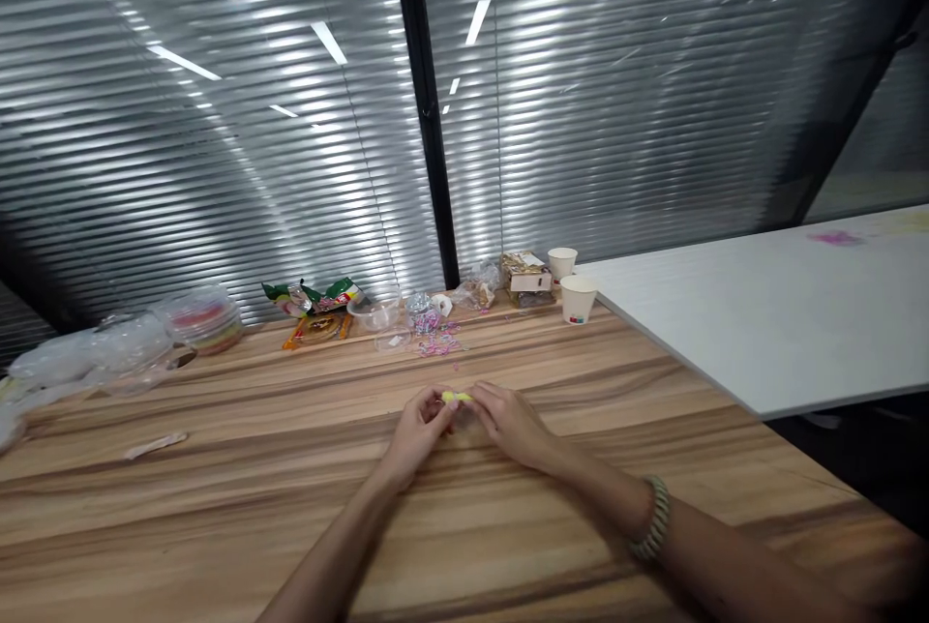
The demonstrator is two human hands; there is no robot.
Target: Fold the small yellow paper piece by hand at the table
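One yellow piece (457, 398), two cups (579, 302)
Left hand (421, 422) and right hand (513, 422) pinch the piece below the frame's centre, its ends hidden; rear cup (562, 261) partly covered.

piece (457, 397) between left grip (422, 422) and right grip (514, 423) | on table (239, 517) behind: tubs (207, 325) left, cups (579, 302) right

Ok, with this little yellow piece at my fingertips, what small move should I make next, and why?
I'd perhaps ease your right hand slightly back while your left hand steadies the yellow piece. It's small, the left fingers pinch it, and the right fingers crowd its other end, so little of it shows.
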